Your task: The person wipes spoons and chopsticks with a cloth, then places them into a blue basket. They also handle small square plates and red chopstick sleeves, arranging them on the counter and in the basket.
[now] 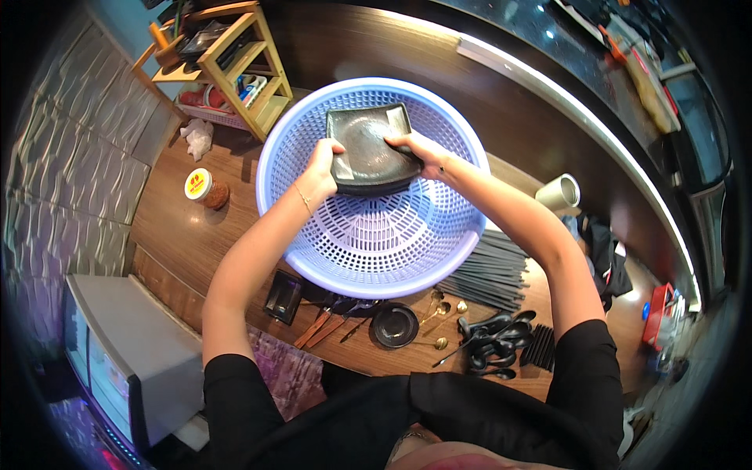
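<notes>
Both my hands grip a stack of square black glazed plates (367, 138) over the far half of a blue-violet plastic colander basket (470, 235). My left hand (323, 167) holds the left edge, its thumb on the top plate. On the right side, my right hand (426, 154) holds the stack with the thumb over the rim. The fingers beneath are hidden, and whether the stack touches the basket I cannot tell. Inside the basket, the slotted bottom shows in front of the plates.
Before the basket lie black chopsticks (490, 270), black spoons (499, 343), gold spoons (442, 308), a small round black dish (395, 325) and a rectangular black dish (284, 297). A lidded jar (207, 189) and wooden shelf (258, 64) stand left; a metal cup (558, 192) is right.
</notes>
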`<action>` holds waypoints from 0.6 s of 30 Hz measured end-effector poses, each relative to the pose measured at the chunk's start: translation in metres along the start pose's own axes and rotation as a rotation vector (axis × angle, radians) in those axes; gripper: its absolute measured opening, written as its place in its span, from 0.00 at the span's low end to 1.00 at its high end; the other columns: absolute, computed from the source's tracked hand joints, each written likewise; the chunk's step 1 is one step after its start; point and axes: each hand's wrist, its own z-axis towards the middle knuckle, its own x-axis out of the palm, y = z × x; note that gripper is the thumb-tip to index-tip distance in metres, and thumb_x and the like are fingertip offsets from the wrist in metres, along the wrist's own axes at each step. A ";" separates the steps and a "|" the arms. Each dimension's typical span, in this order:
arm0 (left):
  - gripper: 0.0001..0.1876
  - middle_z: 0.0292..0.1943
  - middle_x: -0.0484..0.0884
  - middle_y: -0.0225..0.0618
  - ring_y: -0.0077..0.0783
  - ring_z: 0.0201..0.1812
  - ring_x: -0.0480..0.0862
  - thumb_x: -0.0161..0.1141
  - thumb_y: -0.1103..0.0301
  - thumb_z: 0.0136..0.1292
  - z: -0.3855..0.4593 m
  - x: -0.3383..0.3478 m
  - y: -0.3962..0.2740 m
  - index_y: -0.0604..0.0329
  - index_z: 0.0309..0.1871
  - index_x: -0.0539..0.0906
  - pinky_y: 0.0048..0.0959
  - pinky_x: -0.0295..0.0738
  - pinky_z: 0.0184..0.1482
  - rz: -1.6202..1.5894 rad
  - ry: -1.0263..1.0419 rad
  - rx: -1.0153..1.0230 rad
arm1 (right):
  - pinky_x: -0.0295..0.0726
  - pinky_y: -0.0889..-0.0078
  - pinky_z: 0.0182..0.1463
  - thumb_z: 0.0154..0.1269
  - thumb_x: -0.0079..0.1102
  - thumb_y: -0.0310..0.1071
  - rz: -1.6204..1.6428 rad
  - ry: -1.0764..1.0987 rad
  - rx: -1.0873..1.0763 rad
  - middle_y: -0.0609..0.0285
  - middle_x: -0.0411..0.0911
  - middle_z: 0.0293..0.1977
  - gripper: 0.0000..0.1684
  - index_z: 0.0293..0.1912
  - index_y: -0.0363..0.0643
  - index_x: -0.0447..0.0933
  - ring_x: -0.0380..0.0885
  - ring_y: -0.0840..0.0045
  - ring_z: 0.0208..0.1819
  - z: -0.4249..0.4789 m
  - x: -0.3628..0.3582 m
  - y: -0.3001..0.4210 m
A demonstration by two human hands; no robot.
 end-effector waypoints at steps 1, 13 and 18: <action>0.23 0.47 0.80 0.52 0.54 0.48 0.80 0.50 0.65 0.49 0.003 0.005 -0.003 0.67 0.49 0.75 0.56 0.70 0.57 0.072 -0.045 0.024 | 0.60 0.25 0.61 0.58 0.66 0.45 -0.002 -0.003 0.014 0.47 0.66 0.62 0.38 0.65 0.50 0.62 0.66 0.52 0.62 -0.004 0.001 0.003; 0.11 0.43 0.75 0.31 0.29 0.50 0.72 0.59 0.65 0.58 -0.045 -0.018 -0.059 0.58 0.42 0.78 0.35 0.67 0.51 0.417 -0.109 0.618 | 0.64 0.65 0.68 0.64 0.61 0.41 -0.925 -0.444 -0.651 0.51 0.67 0.63 0.35 0.67 0.39 0.62 0.65 0.68 0.66 -0.403 0.034 0.058; 0.18 0.62 0.65 0.46 0.40 0.64 0.67 0.48 0.77 0.65 -0.192 0.122 0.064 0.67 0.58 0.62 0.41 0.62 0.66 0.584 -0.081 1.482 | 0.68 0.67 0.66 0.64 0.61 0.41 -0.649 -1.177 -0.703 0.52 0.70 0.60 0.32 0.63 0.39 0.66 0.68 0.69 0.63 -0.535 -0.028 -0.101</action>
